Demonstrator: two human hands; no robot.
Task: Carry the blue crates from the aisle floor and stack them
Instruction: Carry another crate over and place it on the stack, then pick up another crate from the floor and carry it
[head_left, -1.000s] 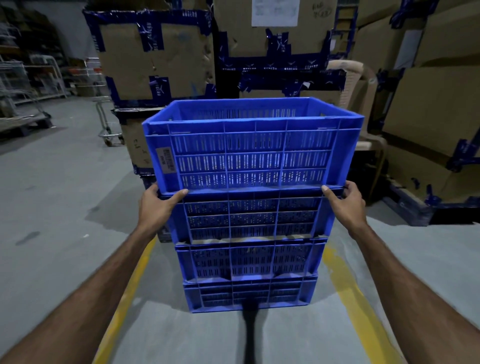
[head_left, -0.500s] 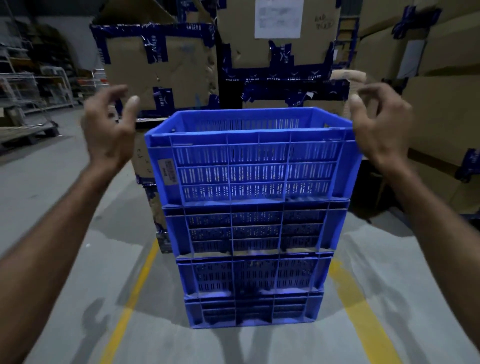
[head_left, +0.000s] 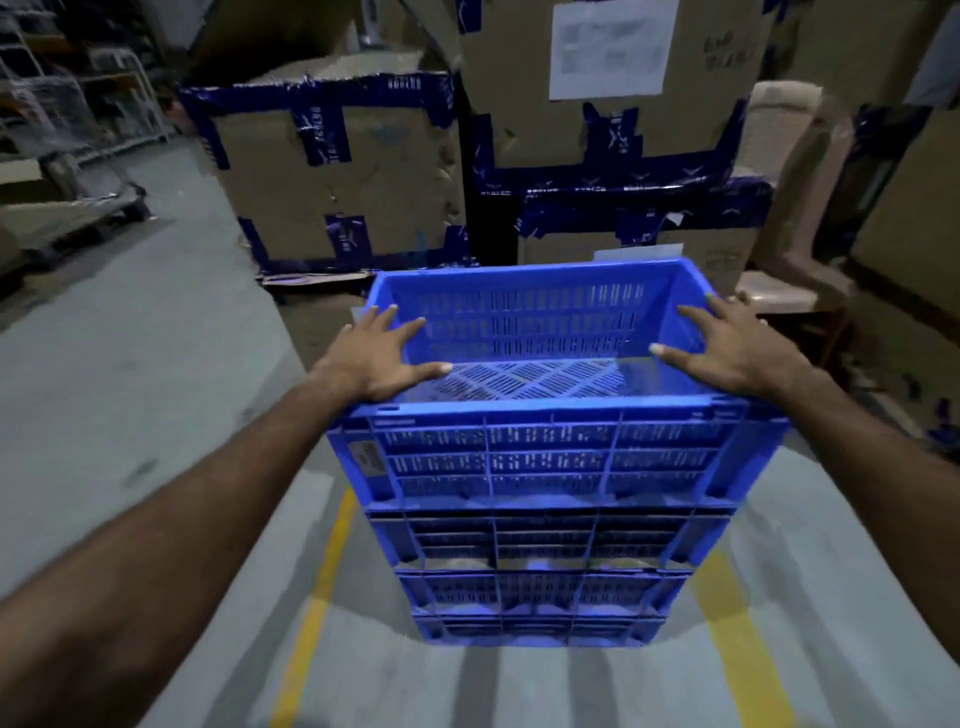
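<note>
While both forearms are stretched forward from the lower corners, the left hand (head_left: 382, 356) is laid flat on the left rim of the topmost blue slotted plastic crate (head_left: 550, 447), its fingers spread and its thumb pointed inward over the open inside. The right hand (head_left: 740, 353) is laid the same way on the right rim. Neither grip is closed on anything: fingers are splayed apart, and palms are only pressed on the rim edges, so the crate lies between and just beneath both hands. This empty crate is seated on a stack of three more blue crates (head_left: 540, 587), which stands on the grey concrete aisle floor (head_left: 130, 374) between two yellow painted floor lines (head_left: 311, 613). Beyond the stack, large brown cardboard boxes bound with dark blue tape (head_left: 337, 171) are piled up, one bearing a white paper sheet (head_left: 613, 47). A beige plastic chair (head_left: 795, 208) is seen at the right.
</note>
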